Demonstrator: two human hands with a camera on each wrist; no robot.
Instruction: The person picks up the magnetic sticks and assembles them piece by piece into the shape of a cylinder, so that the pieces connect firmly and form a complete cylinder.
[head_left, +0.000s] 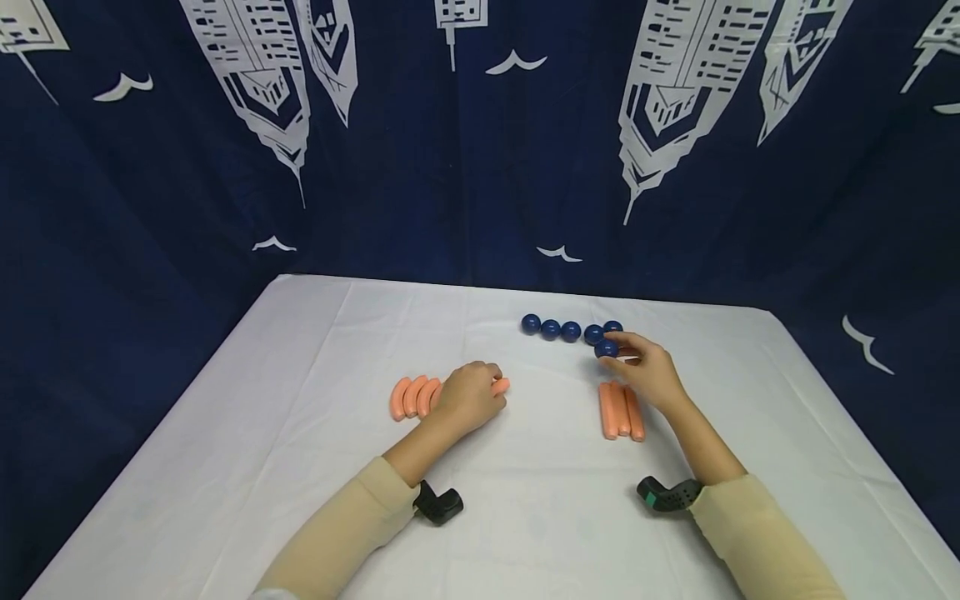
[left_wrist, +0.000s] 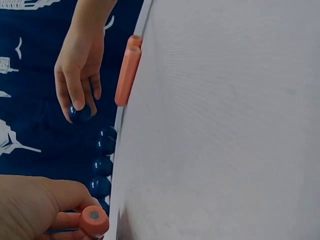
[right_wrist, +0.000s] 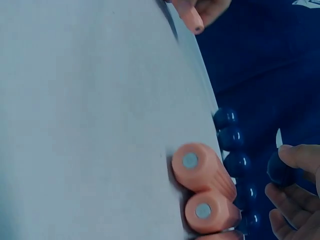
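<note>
My right hand (head_left: 651,371) pinches a blue ball (head_left: 606,349) between thumb and fingers, above the table by the right end of a row of blue balls (head_left: 551,330). The left hand (head_left: 471,398) grips an orange stick (left_wrist: 94,220) with a grey disc in its end; the fingers cover most of it, so its full shape is hidden. Just left of that hand lie several curved orange sticks (head_left: 410,397), side by side and partly behind it. Below the right hand, 3 straight orange sticks (head_left: 619,411) lie together, with grey discs in their ends in the right wrist view.
A white cloth covers the table (head_left: 337,500). Behind it hangs a dark blue curtain (head_left: 465,167) with white building and bird prints. Each wrist carries a black camera mount, one at the left sleeve (head_left: 345,533) and one at the right sleeve (head_left: 757,533).
</note>
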